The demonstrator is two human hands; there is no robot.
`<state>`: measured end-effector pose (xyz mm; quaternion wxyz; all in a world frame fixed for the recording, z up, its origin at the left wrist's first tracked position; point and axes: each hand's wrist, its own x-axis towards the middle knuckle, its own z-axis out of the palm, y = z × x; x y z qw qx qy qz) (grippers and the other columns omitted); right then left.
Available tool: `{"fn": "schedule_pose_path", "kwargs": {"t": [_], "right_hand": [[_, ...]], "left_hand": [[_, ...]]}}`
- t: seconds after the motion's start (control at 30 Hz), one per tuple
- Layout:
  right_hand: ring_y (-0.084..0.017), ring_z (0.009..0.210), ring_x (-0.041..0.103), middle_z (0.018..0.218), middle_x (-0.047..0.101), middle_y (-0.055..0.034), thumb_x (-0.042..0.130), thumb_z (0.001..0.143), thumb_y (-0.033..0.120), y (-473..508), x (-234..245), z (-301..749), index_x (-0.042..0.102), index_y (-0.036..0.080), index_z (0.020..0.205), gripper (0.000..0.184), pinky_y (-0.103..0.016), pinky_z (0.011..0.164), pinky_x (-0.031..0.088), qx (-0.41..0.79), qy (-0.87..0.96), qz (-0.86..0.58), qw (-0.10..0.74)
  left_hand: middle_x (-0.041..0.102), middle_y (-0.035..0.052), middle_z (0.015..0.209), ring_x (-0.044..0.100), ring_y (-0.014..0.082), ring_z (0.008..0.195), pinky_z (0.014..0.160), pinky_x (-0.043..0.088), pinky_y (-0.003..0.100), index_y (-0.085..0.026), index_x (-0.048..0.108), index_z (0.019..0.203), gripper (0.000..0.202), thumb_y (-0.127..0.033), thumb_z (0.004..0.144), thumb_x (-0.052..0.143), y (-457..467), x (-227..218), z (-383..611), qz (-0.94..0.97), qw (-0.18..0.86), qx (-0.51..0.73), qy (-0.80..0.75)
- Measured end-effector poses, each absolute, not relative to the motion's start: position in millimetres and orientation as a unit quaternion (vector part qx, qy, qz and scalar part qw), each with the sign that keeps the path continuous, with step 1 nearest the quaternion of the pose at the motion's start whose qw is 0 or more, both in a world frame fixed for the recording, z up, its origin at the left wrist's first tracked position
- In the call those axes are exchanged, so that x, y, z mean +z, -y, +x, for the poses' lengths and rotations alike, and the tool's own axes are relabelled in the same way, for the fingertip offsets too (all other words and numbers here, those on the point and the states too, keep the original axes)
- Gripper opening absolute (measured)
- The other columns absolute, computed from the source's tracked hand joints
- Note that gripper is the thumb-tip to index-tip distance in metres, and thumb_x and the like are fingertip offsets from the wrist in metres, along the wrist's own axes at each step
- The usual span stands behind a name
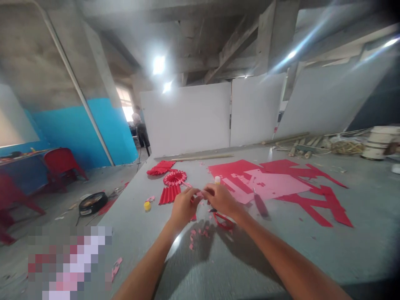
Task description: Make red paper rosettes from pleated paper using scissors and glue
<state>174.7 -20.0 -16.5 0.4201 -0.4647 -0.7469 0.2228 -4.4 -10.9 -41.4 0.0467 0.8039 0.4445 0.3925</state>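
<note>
My left hand (184, 207) and my right hand (220, 200) meet above the grey table (146, 246), their fingertips pinching a small pink paper piece (198, 194). Red scissors (223, 221) lie just below my right hand, partly hidden. To the left are a red paper rosette (174, 178), a pleated red paper fan (169, 195) and a yellow-capped bottle (147, 206). A small white glue bottle (217, 180) stands behind my hands. Cut red sheets (315, 196), a pink sheet (268, 185) and a dark-handled craft knife (261, 205) lie to the right.
Pink paper scraps (196, 237) lie near my arms. A wooden stick (203, 157) rests along the far table edge. Beyond the table are red plastic chairs (61, 164), a black round pan (93, 203), a standing person (139, 125), white partition boards (187, 116) and a white bucket (379, 141).
</note>
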Motion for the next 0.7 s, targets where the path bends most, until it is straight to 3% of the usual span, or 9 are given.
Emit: {"fn": "schedule_pose_path", "kwargs": {"t": [0.17,0.3,0.47,0.7], "right_hand": [[-0.015,0.063,0.060,0.063,0.065,-0.0002,0.058,0.090,0.025,20,-16,174,0.067,0.018,0.077,0.018,-0.024,0.060,0.041,0.236,0.745,-0.450,0.433],[-0.015,0.065,0.063,0.068,0.068,-0.0014,0.058,0.091,0.028,22,-15,175,0.068,0.018,0.081,0.017,-0.024,0.061,0.043,0.253,0.734,-0.447,0.445],[-0.015,0.066,0.065,0.077,0.072,-0.0032,0.057,0.094,0.034,21,-14,175,0.068,0.019,0.082,0.022,-0.024,0.061,0.045,0.279,0.724,-0.440,0.451],[-0.015,0.061,0.060,0.069,0.066,-0.0020,0.055,0.095,0.041,16,-21,177,0.064,0.019,0.079,0.029,-0.024,0.056,0.044,0.291,0.715,-0.443,0.456]], "left_hand": [[0.074,0.0064,0.083,0.065,0.0153,0.067,0.065,0.046,0.025,-0.015,0.074,0.097,0.016,-0.025,0.090,0.064,9,-41,-4,0.787,0.080,0.411,-0.453],[0.071,0.0043,0.067,0.066,0.0167,0.062,0.060,0.048,0.025,-0.013,0.076,0.093,0.030,-0.041,0.089,0.065,10,-39,-2,0.734,0.237,0.448,-0.451],[0.075,0.0085,0.077,0.070,0.0185,0.066,0.058,0.052,0.025,-0.011,0.077,0.096,0.044,-0.052,0.081,0.072,14,-35,3,0.648,0.443,0.470,-0.403],[0.075,0.0117,0.084,0.067,0.0163,0.065,0.060,0.052,0.024,-0.010,0.078,0.089,0.049,-0.058,0.078,0.073,19,-31,4,0.578,0.522,0.483,-0.398]]}}
